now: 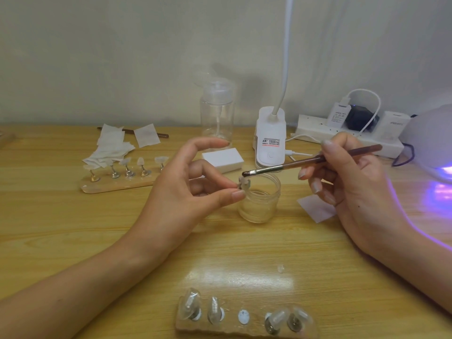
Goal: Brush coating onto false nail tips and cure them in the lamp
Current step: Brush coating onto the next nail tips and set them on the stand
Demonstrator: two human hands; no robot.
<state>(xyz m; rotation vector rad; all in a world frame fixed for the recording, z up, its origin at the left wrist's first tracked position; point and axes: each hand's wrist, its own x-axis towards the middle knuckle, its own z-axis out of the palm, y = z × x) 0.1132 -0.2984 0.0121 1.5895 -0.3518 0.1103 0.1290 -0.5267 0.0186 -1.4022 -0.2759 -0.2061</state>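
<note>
Over the middle of the light wooden table (73,241), the left hand (195,184) pinches a small clear false nail tip on its stand (244,184) between thumb and middle finger, the index finger raised. The right hand (347,182) grips a slim brown-handled brush (310,161), whose dark bristles touch the tip. Just beneath them stands an open clear glass jar (260,201). By the near edge lies a wooden strip holding clear nail tips (244,316), with one seat bare. A second wooden strip of tips on metal stands (117,177) sits toward the far left. At the right edge, the white curing lamp (433,140) glows violet.
</note>
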